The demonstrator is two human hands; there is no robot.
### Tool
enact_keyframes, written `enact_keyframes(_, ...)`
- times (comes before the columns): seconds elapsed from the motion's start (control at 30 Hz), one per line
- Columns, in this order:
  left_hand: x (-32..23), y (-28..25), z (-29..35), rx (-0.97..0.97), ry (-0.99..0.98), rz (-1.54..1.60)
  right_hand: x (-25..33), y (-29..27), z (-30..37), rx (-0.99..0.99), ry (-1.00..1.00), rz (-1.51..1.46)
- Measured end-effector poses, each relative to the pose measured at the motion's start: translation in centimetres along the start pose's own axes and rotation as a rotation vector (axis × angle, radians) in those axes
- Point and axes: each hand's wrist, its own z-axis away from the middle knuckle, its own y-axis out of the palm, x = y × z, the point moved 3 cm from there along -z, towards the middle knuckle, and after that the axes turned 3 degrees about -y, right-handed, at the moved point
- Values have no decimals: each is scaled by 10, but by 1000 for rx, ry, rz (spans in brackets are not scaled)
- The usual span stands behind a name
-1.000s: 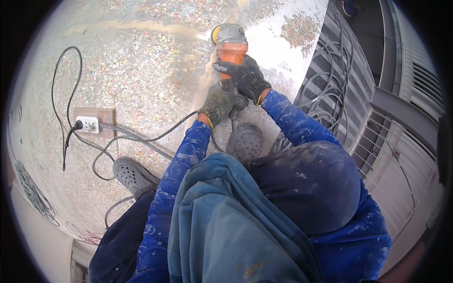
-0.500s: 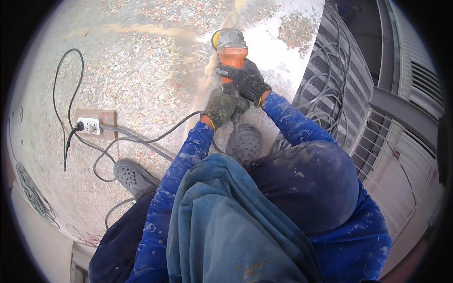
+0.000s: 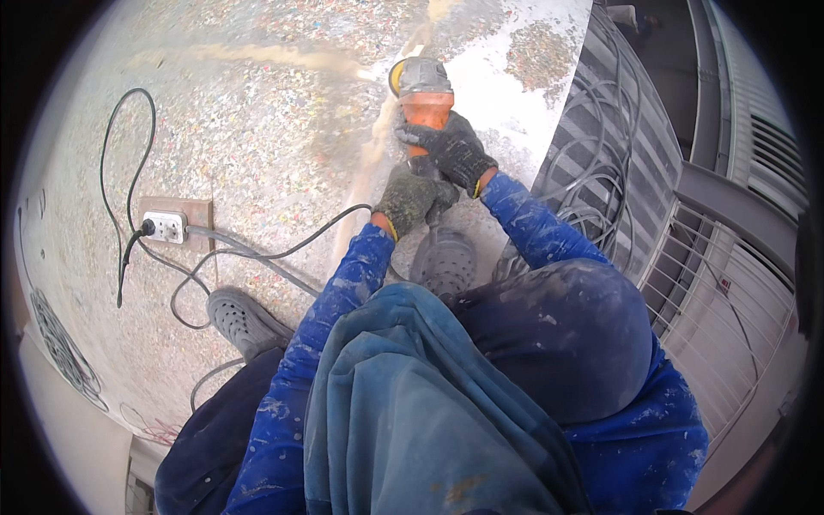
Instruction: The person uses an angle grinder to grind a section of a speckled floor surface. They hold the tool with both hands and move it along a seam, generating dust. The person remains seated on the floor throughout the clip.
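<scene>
An orange angle grinder (image 3: 427, 105) with a grey head rests over a speckled, multicoloured surface (image 3: 275, 146). Its yellow disc (image 3: 396, 77) faces left, tilted along a tan seam. My right hand (image 3: 453, 150), in a dark knit glove, is wrapped round the orange body. Closer to me, my left hand (image 3: 414, 199), gloved alike, closes round the rear handle. A black cord (image 3: 319, 230) runs off to the left from beneath my left hand. White dust (image 3: 485, 99) lies thick to the right of the head.
A socket block on a board (image 3: 172, 227) holds the black plug, left of me. Grey clogs (image 3: 245, 322) on my feet stand close behind the tool. Coiled cables (image 3: 601, 163) lie on a striped grey area at the right, beside a metal railing (image 3: 699, 257). More coiled cable (image 3: 62, 348) is far left.
The grinder and both hands have shifted slightly right and toward me. Both hands keep their grip on it.
</scene>
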Motion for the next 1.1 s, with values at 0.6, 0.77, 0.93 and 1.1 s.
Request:
enact_keyframes(0.6, -37, -4, -51, 44, -169, 558, 13, -45, -47, -61, 249, -94)
enact_keyframes(0.77, -29, -3, -47, 6, -119, 408, 8, -37, -44, -8, -57, 205)
enact_keyframes(0.93, -1, -3, -27, -32, -58, 381, 1, -13, -27, 130, -209, 510)
enact_keyframes(1.1, 22, 3, -6, -29, -59, 181, -7, 11, -9, 110, -264, 676)
